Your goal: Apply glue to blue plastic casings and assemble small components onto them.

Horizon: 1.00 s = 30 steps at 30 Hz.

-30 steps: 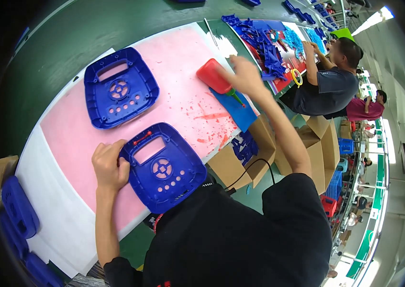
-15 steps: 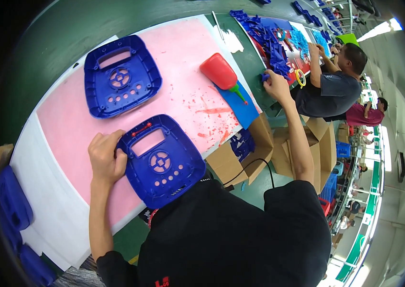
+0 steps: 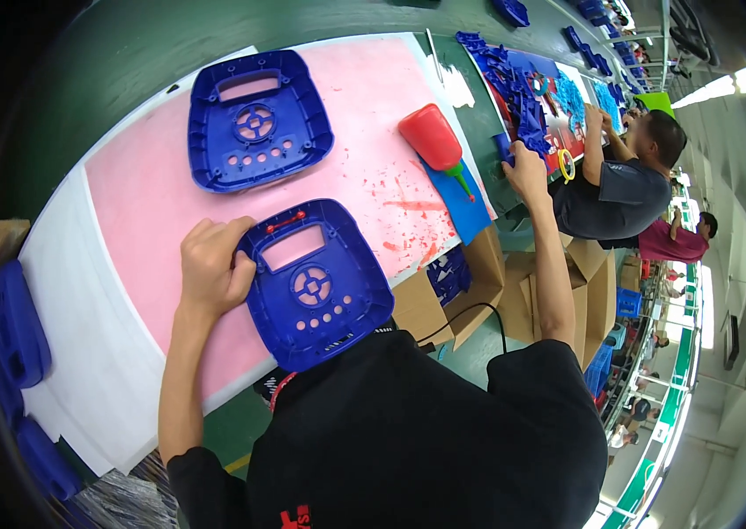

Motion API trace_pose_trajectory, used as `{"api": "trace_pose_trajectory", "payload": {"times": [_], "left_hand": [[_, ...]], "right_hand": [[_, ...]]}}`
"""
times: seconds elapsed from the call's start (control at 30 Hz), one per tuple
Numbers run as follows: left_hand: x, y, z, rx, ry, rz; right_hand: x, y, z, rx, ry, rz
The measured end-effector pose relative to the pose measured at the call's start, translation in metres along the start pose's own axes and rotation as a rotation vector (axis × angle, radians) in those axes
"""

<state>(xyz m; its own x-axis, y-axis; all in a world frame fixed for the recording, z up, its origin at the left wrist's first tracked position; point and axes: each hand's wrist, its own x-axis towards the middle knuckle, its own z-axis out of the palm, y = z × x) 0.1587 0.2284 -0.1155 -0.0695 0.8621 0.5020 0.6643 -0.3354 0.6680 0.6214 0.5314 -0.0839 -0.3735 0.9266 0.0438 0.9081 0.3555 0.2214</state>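
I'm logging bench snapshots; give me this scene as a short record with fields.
left hand: grips near blue panel by its edge
right hand: appears to hold a small blue part
red streak: beside near blue panel's rectangular opening
far blue panel: lies on pink sheet
red bottle: on its side, green nozzle over blue sheet
open carton: holds blue parts

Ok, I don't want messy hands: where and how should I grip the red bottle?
Probably by the broad body of the red bottle, from above, across its width: it lies on its side, and the slim green nozzle has red at its tip.
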Motion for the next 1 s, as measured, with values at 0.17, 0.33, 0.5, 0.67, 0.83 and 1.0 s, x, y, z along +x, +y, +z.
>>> {"api": "trace_pose_trajectory", "payload": {"times": [0.17,0.33,0.5,0.67,0.83,1.0], "left_hand": [[-0.013,-0.010,0.000,0.048,0.025,0.025],[-0.007,-0.014,0.008,0.019,-0.001,0.030],[-0.014,-0.008,0.003,0.034,0.014,0.002],[-0.015,-0.012,0.005,0.034,0.032,0.035],[-0.009,-0.011,0.004,0.025,-0.021,0.003],[-0.010,-0.011,0.006,0.015,0.011,0.000]], "right_hand": [[0.007,0.000,0.018,0.059,0.137,-0.149],[-0.006,0.013,0.014,0.106,0.126,-0.102],[-0.008,-0.037,-0.028,0.177,0.272,-0.161],[-0.048,-0.181,-0.118,0.533,0.424,-0.450],[-0.078,-0.279,-0.102,0.666,0.342,-0.955],[-0.085,-0.300,-0.082,0.664,0.262,-0.970]]}}
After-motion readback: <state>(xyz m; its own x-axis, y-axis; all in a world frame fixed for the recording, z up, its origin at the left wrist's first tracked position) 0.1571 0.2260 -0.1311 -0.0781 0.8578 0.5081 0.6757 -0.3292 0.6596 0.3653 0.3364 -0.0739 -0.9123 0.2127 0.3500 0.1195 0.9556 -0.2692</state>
